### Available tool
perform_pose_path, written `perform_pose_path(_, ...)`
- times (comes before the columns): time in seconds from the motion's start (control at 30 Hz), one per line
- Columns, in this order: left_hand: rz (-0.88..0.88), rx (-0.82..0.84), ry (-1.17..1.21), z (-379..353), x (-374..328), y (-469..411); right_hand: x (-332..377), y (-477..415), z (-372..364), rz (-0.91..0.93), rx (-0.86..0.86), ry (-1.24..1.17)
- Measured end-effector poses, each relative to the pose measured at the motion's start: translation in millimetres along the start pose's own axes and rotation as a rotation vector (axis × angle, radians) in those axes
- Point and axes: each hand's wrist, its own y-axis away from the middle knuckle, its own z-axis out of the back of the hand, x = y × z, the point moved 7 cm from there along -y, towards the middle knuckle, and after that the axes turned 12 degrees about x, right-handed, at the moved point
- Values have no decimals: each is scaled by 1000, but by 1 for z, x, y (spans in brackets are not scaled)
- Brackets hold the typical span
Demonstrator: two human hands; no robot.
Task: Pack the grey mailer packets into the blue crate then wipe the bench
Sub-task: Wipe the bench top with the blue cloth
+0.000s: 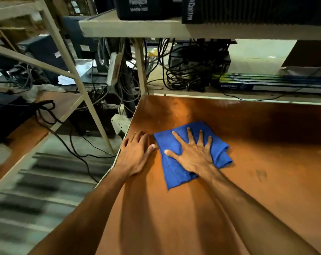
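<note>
A folded blue cloth lies on the brown wooden bench, near its left edge. My right hand presses flat on the cloth with its fingers spread wide. My left hand rests palm down on the bare bench just left of the cloth, close to the bench's left edge, its thumb touching the cloth's edge. No grey mailer packets and no blue crate are in view.
Behind the bench a low shelf holds tangled black cables and a long blue Crompton box. A metal rack frame and a second brown surface stand to the left. An overhead shelf carries dark boxes.
</note>
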Motion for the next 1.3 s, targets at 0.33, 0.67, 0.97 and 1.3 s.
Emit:
perform_pose_path(0.33, 123, -103, -23, -6, 14, -3, 12, -85, 16, 181, 60, 31)
perform_pose_path(0.67, 126, -32, -41, -9, 14, -8, 77, -142, 28, 487, -8, 10)
perform_pose_path(0.97, 135, -22, -29, -9, 13, -9, 91, -183, 43, 314, 25, 39)
perform_pose_path(1.3, 116, -13, 3, -8, 15, -6, 51, -228, 71, 144, -46, -16)
